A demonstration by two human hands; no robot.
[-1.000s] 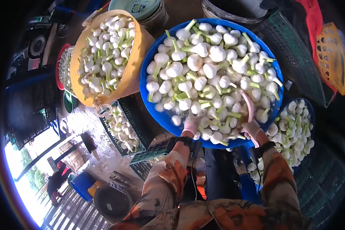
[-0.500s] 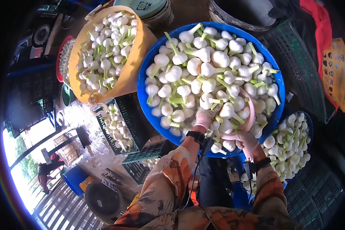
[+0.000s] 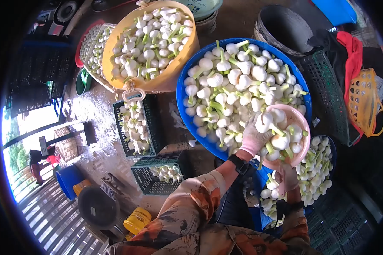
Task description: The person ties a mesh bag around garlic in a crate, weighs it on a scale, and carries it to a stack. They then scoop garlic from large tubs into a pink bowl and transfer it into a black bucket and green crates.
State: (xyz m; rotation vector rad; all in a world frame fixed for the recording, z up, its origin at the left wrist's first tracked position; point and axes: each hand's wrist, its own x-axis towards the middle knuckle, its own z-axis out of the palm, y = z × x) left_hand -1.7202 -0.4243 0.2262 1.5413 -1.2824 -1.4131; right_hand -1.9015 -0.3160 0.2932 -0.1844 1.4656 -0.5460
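Note:
My right hand [image 3: 286, 177] is closed round the handle of a pink scoop [image 3: 304, 127], heaped with white garlic bulbs [image 3: 281, 141] on short green stems. The scoop is above the near right edge of a big blue tub [image 3: 181, 100]. My left hand [image 3: 254, 138], in a pale glove, cups bulbs at the scoop's left side; its fingertips are partly hidden behind them. More garlic [image 3: 238, 78] fills the blue tub, with a hollow near my left hand.
A yellow tub [image 3: 194, 42] of garlic stands at the back left. Below it are green crates [image 3: 155, 127] with garlic. Another garlic-filled container [image 3: 317, 165] sits at right, beneath my right arm. A dark bucket [image 3: 281, 27] and an orange basket [image 3: 361, 100] lie beyond. Another person [image 3: 42, 163] is at far left.
The pink scoop was down among the bulbs in the blue tub; now it is raised and full. My left hand has come out of the garlic to the scoop's side. The view has shifted.

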